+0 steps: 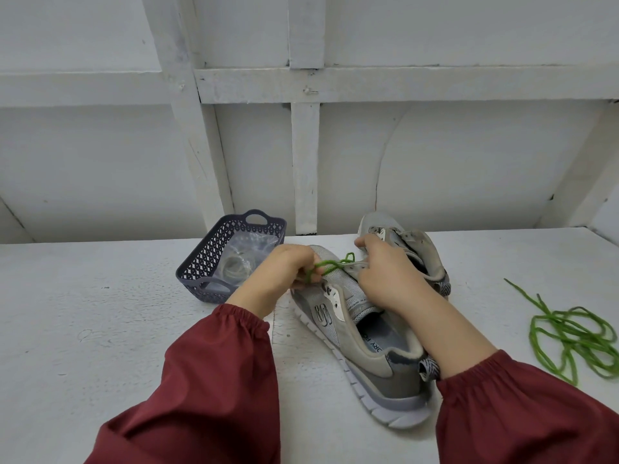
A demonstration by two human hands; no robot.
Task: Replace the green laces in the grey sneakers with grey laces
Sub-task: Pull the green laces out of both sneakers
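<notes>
Two grey sneakers stand on the white table. The near sneaker (pixel 368 356) lies heel toward me, and a green lace (pixel 335 262) still runs through its front eyelets. My left hand (pixel 284 272) grips a bunch of that lace and holds it to the left of the toe. My right hand (pixel 385 276) rests on the sneaker's tongue area, its fingers curled at the eyelets. The far sneaker (pixel 415 246) stands behind, without a visible lace. A loose green lace (pixel 569 333) lies in a tangle at the right.
A dark grey plastic basket (pixel 204 262) stands at the left of the shoes with clear bags holding pale coiled laces (pixel 237 266). A white panelled wall runs along the table's back edge.
</notes>
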